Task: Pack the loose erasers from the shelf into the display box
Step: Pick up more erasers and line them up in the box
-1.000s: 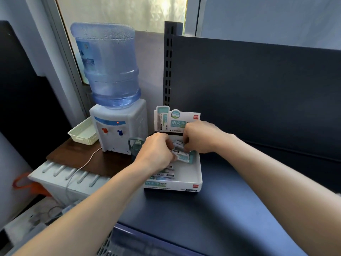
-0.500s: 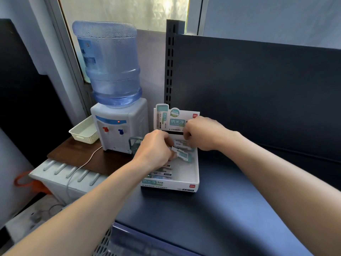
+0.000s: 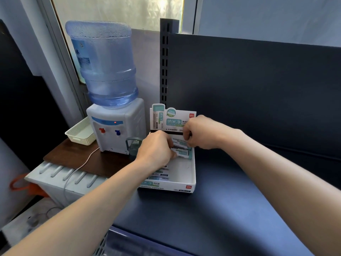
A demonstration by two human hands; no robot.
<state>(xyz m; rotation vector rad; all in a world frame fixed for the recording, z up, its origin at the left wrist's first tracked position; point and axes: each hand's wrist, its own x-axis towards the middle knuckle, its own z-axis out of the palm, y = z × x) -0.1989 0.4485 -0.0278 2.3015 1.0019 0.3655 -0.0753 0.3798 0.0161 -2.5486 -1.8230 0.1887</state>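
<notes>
A white display box with an upright printed header card stands on the dark blue shelf. Several white and teal erasers lie at its back, and more erasers lie along its left side. Both hands reach into the back of the box. My left hand has curled fingers on the left ends of the back erasers. My right hand pinches the right end of an eraser by the header card. The fingertips of both hands are partly hidden.
A water dispenser with a large blue bottle stands left of the box on a brown board. A cream basket sits beside it. A dark cup stands between dispenser and box. The shelf's back panel rises behind.
Both hands have stayed in the back of the box, shifting the erasers slightly. The right hand has drawn a little nearer the header card.
</notes>
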